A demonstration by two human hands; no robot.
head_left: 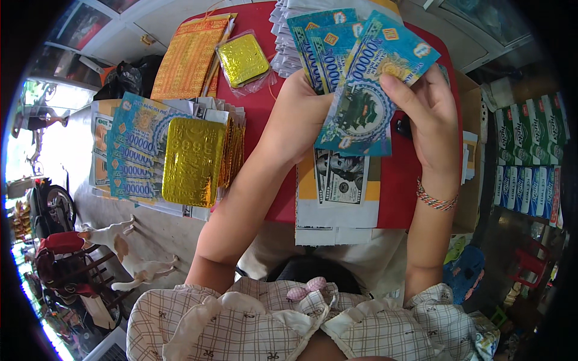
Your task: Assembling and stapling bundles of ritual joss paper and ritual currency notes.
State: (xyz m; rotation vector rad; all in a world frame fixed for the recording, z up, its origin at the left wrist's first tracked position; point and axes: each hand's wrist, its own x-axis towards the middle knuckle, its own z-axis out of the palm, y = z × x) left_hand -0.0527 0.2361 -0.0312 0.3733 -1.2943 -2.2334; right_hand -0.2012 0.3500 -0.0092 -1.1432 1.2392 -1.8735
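Note:
Above the red table I hold a fan of blue paper notes, joss-style play money. My left hand grips the fan at its left, its fingers mostly hidden behind the notes. On the right, my right hand pinches the front note, thumb on its face and fingers behind. Under the fan, a grey dollar-style note lies on a white paper sheet with an orange-yellow band. That sheet reaches the table's near edge.
Left of my forearm sits a pile with fanned blue notes and an embossed gold block. Farther back are orange patterned papers, a plastic-wrapped gold plate and stacked white papers. A dog is on the floor at left.

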